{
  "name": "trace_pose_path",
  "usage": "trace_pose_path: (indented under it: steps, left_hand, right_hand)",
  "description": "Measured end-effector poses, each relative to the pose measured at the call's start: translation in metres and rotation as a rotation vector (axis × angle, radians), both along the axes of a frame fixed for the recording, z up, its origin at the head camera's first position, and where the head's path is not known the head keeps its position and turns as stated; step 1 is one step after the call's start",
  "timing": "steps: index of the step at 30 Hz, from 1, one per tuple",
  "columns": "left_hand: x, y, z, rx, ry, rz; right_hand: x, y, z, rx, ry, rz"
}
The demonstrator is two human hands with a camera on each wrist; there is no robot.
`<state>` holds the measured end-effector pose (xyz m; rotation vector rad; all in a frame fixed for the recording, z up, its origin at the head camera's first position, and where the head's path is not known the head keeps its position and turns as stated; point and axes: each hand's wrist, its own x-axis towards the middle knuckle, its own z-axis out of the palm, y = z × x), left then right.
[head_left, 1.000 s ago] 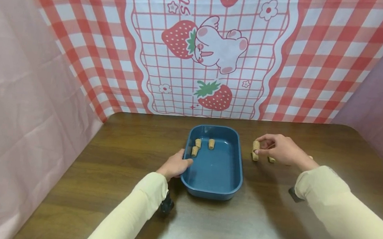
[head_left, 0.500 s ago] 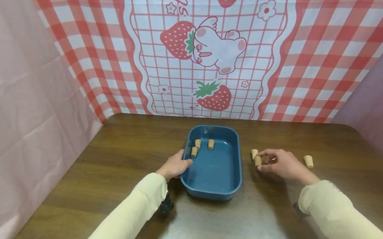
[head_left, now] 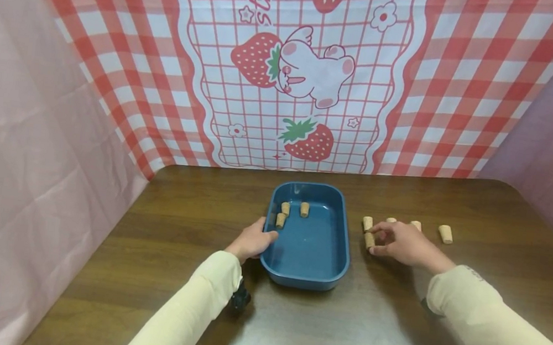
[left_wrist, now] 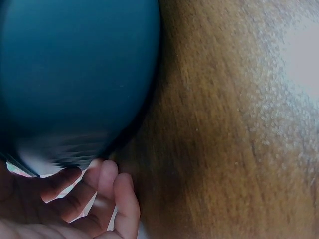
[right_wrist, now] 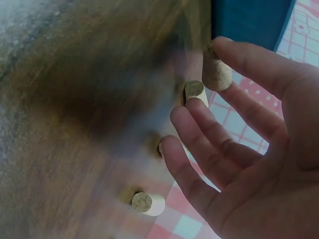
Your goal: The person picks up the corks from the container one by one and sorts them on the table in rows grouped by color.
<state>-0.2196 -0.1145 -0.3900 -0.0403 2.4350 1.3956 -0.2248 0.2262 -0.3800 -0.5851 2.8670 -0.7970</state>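
Observation:
My left hand [head_left: 253, 239] grips the left rim of a blue rectangular tray [head_left: 309, 256], thumb over the inside and fingers along the outer wall. In the left wrist view its fingertips [left_wrist: 107, 174] meet the tray's outer wall [left_wrist: 82, 74]. Three tapered corks lie in the tray, among them one cork [head_left: 305, 209] near the back. Right of the tray, my right hand [head_left: 408, 244] pinches a cork [head_left: 369, 241] between thumb and index finger, the other fingers spread. That cork [right_wrist: 217, 75] is just in front of the leftmost cork [head_left: 367, 223] of a row.
The row continues rightward along the brown table [head_left: 177, 213] with a cork [head_left: 416, 225] partly behind my right hand and an outermost cork [head_left: 445, 234]. A red-and-white checked cloth [head_left: 453, 100] hangs behind the table. Pink cloth [head_left: 44, 144] hangs at the left.
My right hand has brought the pinched cork toward me, from behind the leftmost cork to in front of it. More of the row shows now. The left hand stays on the tray.

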Motion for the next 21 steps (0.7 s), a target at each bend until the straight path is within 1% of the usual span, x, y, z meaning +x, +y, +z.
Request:
trace_pose_path:
  steps: [5, 13, 21]
  left_hand:
    - [0.0004, -0.0001, 0.0003, 0.008, -0.006, -0.004]
    - [-0.0010, -0.0002, -0.0003, 0.010, -0.005, -0.003]
    - [-0.0005, -0.0002, -0.0005, 0.005, -0.008, -0.003]
  right_hand:
    - [0.0007, -0.0021, 0.0003, 0.050, -0.004, -0.002]
    - [0.0035, -0.0037, 0.0035, 0.075, -0.051, -0.007]
    - [0.0031, -0.0052, 0.0032, 0.095, -0.077, -0.018]
